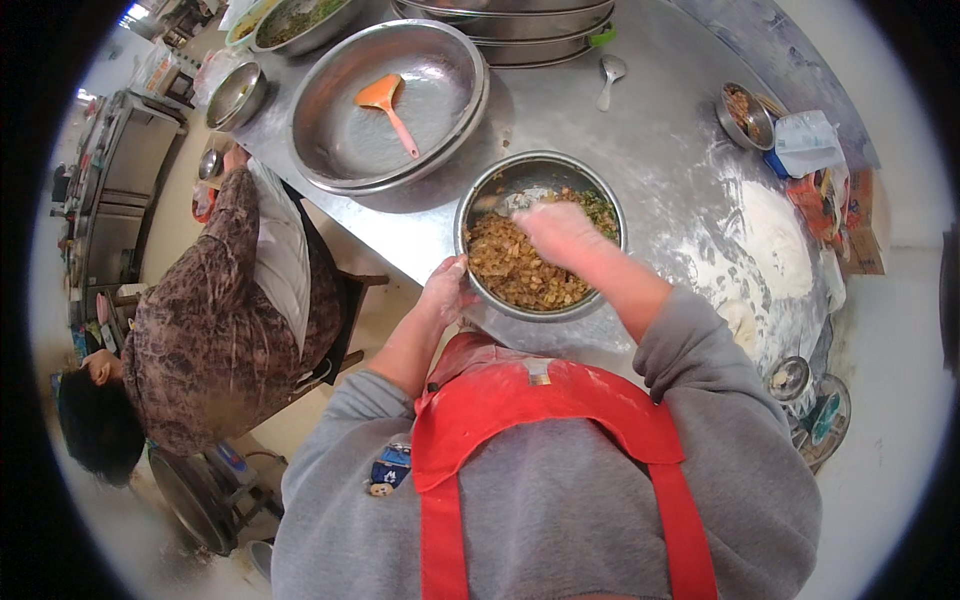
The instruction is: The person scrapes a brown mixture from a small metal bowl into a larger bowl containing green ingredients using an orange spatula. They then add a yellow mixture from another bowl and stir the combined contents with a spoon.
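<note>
A steel bowl (616, 259) of chopped brown filling (525, 270), with green bits at its right side, stands at the front of the metal table. My left hand (445, 289), dusted with flour, touches the bowl's left outer wall, thumb near the rim. Over the filling, inside the bowl, is my floury right hand (559, 231). Its fingers are curled and a shiny metal piece, perhaps a spoon, shows beside them; whether they hold it I cannot tell. Behind and to the left, an orange spatula with a pink handle (390, 112) lies in a large steel basin (315, 161).
Steel steamer trays (525, 26) stand at the back, near a metal scoop (611, 71). White flour (772, 240) and dough (739, 324) lie on the right. A small bowl of filling (742, 116) is beyond them. Another person (217, 330) sits at the left by the table.
</note>
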